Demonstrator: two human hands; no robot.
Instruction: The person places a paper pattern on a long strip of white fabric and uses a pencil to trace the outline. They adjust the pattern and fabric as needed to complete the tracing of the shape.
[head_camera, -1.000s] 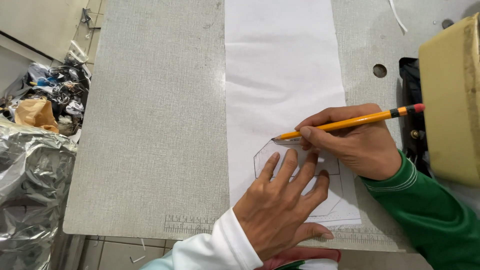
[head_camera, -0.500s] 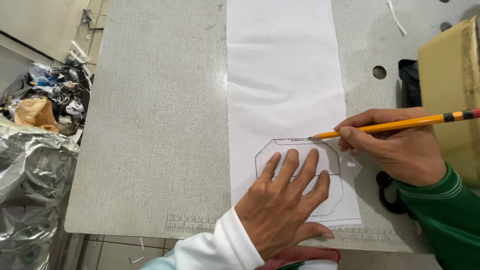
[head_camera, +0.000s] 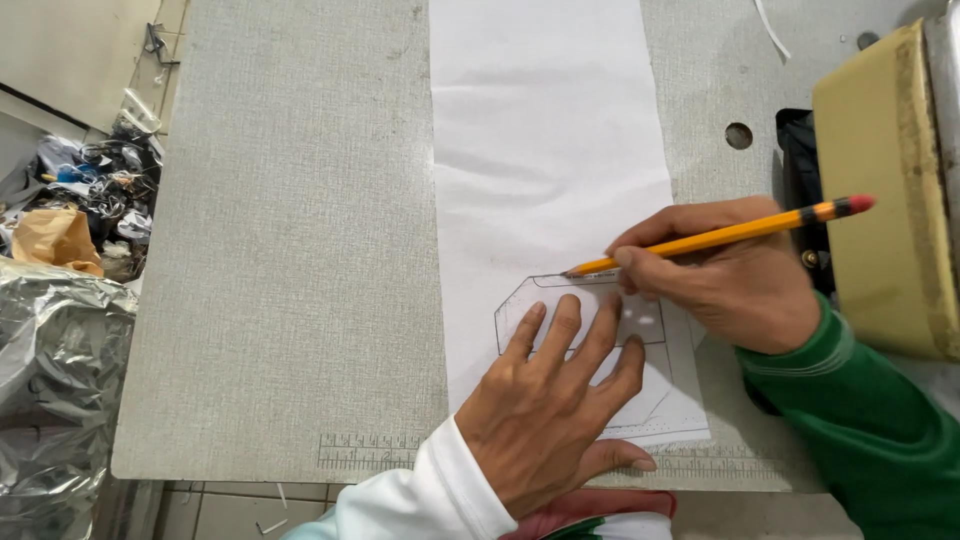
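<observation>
- The right hand (head_camera: 735, 285) had its fingers closed around a yellow wooden pencil with a pink eraser end (head_camera: 720, 236), pinched low near the sharpened tip; the tip touched the far edge of the template, left of the knuckles.
- The left hand (head_camera: 555, 400) lay open and flat, fingers spread, pressing down a clear, stiff plastic template with cut corners (head_camera: 560, 300), which sat on the near part of the paper.
- Under the template ran a long white strip of thin paper (head_camera: 545, 160), reaching from the near edge of the table to the far side.
- Handling, as a judgement: the paper looked light, soft and easy to crease or slide, so it wanted flat pressure from above rather than a pinch; the template looked light, rigid and probably slippery on paper, best held by a spread palm in its middle; the pencil was light and stiff, best gripped close to the point.
- Beyond the hands, the grey textured table top (head_camera: 290, 250) carried a printed ruler along its near edge; a cream-coloured sewing machine body (head_camera: 880, 190) stood to the right, and crumpled silver foil (head_camera: 50, 380) lay off the left side.
- Compared with half a second earlier, the pencil tip had moved left along the template's far edge, and the right hand had come with it; the left hand had kept its place.
</observation>
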